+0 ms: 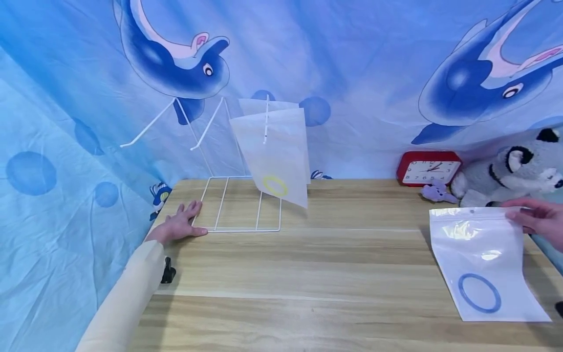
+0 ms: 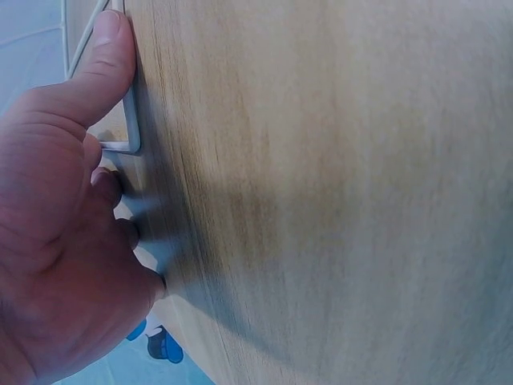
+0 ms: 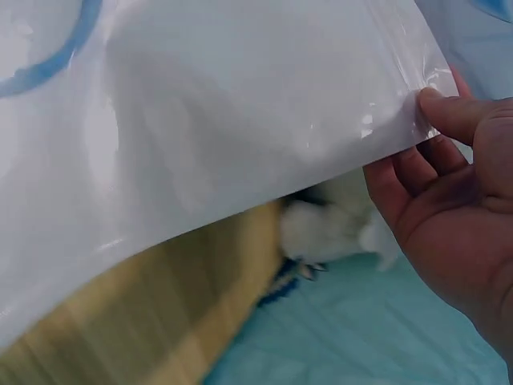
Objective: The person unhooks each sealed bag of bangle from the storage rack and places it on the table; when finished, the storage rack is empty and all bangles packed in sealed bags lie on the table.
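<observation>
At the left of the table, a white wire rack (image 1: 236, 230) stands with prongs rising from its back. My left hand (image 1: 178, 227) rests at its front left base corner, fingers spread. In the left wrist view the thumb (image 2: 111, 68) lies along the wire of the base. White bags (image 1: 286, 151) hang from the rack's right prong, the front one with a yellow ring on it. At far right my right hand (image 1: 538, 220) pinches the top corner of a white zip bag (image 1: 479, 249) with a blue ring on it. The bag hangs down over the table.
A red clock (image 1: 428, 167) stands at the table's back right, with a small purple plush toy (image 1: 437, 191) before it and a grey and white plush toy (image 1: 506, 168) beside it. A black clip-like object (image 1: 168, 271) sits at the left edge. Blue dolphin-print cloth (image 1: 352, 58) hangs behind.
</observation>
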`<action>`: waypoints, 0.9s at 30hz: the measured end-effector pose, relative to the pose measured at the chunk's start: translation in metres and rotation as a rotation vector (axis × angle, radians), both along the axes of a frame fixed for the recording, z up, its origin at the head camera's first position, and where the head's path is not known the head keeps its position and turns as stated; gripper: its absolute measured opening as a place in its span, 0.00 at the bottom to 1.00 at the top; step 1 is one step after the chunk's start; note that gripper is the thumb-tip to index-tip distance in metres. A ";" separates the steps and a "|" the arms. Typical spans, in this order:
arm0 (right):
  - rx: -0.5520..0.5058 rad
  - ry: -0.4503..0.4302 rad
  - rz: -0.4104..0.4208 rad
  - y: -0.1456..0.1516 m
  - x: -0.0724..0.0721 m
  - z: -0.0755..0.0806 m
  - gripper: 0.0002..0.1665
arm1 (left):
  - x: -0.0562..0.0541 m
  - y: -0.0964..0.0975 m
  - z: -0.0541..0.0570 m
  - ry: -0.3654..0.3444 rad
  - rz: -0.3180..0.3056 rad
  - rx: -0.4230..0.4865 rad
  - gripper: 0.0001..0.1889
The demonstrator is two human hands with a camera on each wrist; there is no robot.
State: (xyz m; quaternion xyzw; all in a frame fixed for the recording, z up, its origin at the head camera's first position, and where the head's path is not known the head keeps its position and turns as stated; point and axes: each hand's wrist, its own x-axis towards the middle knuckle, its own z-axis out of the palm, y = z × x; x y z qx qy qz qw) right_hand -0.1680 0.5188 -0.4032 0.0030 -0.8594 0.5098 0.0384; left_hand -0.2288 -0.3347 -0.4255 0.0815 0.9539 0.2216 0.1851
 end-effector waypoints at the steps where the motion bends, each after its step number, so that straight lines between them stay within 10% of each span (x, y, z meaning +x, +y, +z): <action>1: 0.098 -0.022 -0.033 -0.006 0.002 0.000 0.13 | -0.001 0.000 -0.001 0.001 -0.002 -0.001 0.57; 5: 0.383 -0.127 -0.108 -0.024 0.005 -0.004 0.19 | 0.000 0.000 -0.001 -0.004 0.001 0.001 0.57; 27: 0.501 -0.121 -0.325 -0.038 0.010 -0.038 0.30 | -0.001 0.001 -0.002 -0.004 -0.001 0.001 0.57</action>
